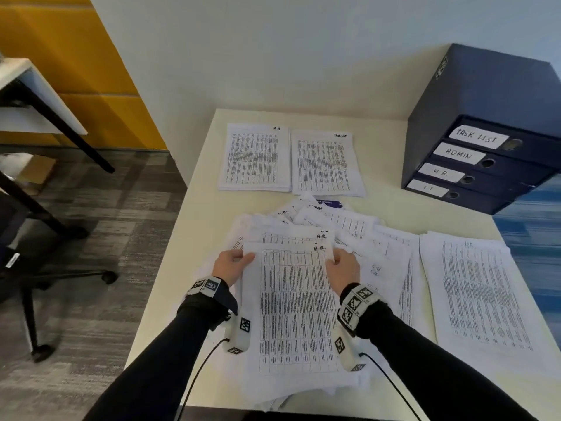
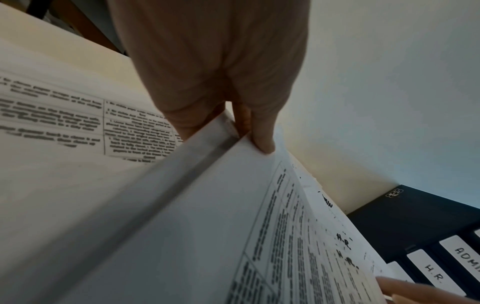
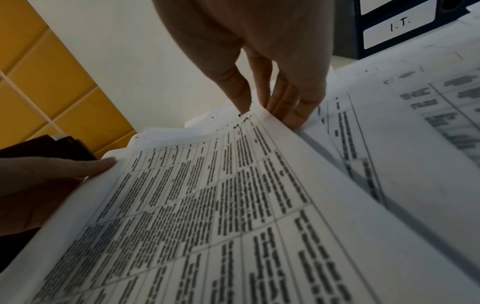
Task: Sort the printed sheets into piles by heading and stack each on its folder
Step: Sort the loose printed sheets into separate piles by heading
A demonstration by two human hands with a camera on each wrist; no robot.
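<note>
Cream tabletop [image 1: 194, 226] fills the scene, set against a white wall with yellow panels to the far left.

Left hand [image 1: 231, 264] pinches the left edge of a white printed sheet headed "H.R." [image 1: 293, 302], thumb on top and fingers [image 2: 262, 131] underneath. Right hand [image 1: 342, 265] grips the opposite edge the same way, its fingertips [image 3: 298, 111] tucked under the paper. That sheet lies on top of a loose, unsorted heap of white printed sheets [image 1: 358, 226] in the near middle of the table.

Paper like this should be very light, floppy and slippery on its neighbours, so holding both side edges near the top looks sensible; one pinch alone would probably let it droop or drag a second sheet along.

Far from the heap sits a squared white pile headed "H.R." [image 1: 255, 159], just beside a white pile headed "TASK LIST" [image 1: 326, 165]. Near right lies a white pile headed "I.T." [image 1: 485, 293].

At far right, four dark blue box folders [image 1: 485, 123] are stacked flat, labelled TASK LIST, ADMIN, H.R. and I.T.; whether they hold anything cannot be seen, and no pile rests on them yet.
</note>
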